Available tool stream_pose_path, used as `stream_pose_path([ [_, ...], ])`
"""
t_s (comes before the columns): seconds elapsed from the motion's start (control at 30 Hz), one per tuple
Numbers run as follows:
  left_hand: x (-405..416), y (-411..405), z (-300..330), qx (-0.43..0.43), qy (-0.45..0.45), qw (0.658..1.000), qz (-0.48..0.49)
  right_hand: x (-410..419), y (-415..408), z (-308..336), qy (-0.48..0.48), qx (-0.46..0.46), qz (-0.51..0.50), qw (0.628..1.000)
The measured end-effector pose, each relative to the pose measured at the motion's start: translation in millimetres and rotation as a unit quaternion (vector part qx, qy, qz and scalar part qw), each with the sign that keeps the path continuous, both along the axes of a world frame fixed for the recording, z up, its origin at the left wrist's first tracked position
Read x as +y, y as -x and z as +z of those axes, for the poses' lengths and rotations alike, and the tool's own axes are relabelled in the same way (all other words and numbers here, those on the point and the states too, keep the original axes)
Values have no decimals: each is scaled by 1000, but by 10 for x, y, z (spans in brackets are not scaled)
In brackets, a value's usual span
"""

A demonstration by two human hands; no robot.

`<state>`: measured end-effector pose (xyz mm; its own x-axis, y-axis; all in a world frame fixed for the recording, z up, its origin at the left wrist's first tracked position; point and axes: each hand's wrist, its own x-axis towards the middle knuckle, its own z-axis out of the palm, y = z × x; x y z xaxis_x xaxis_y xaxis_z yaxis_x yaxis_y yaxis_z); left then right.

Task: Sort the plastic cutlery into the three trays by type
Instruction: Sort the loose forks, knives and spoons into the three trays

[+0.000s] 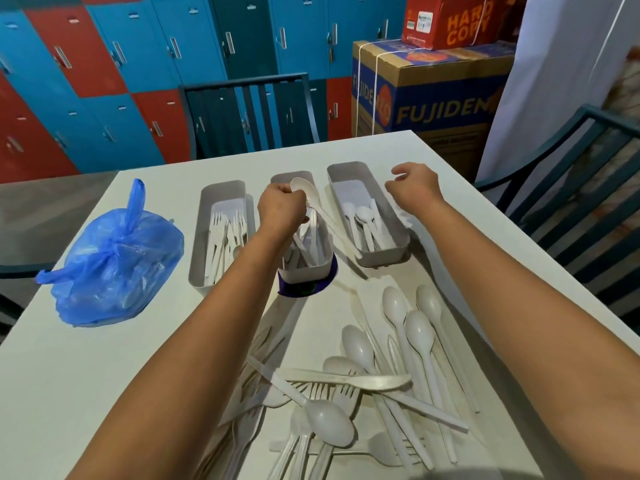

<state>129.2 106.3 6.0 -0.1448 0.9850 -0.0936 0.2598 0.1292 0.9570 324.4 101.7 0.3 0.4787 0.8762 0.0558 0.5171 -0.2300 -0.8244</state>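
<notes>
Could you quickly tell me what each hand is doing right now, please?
Left hand: fingers curled round a white spoon.
Right hand: open, fingers relaxed, holding nothing.

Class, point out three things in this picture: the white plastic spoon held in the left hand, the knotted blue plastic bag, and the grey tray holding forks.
White plastic spoon (300,184): head view, on its bowl.
Blue plastic bag (114,261): head view, on its bulging middle.
Grey fork tray (221,191): head view, on its far inner wall.
</notes>
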Motion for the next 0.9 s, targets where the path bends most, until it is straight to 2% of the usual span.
stream_pose_path([
  [0.23,152,-322,56,33,-12,999,-31,-222,-295,-476,65,-72,0,995],
  [0.3,214,-412,75,63,0,997,-39,-259,-341,-638,111,-167,40,979],
  [0.37,264,-507,87,99,13,993,-62,-262,-383,-782,163,-295,82,938],
  [0.43,289,-580,81,122,24,988,-90,-256,-390,-844,184,-342,95,917],
  [0.57,276,-670,61,212,9,967,-143,-252,-370,-845,179,-352,93,914],
  [0.73,140,-710,12,276,-13,936,-217,-275,-362,-835,166,-348,85,919],
  [0.9,-30,-841,44,408,-12,860,-305,-289,-352,-802,163,-344,81,921],
])
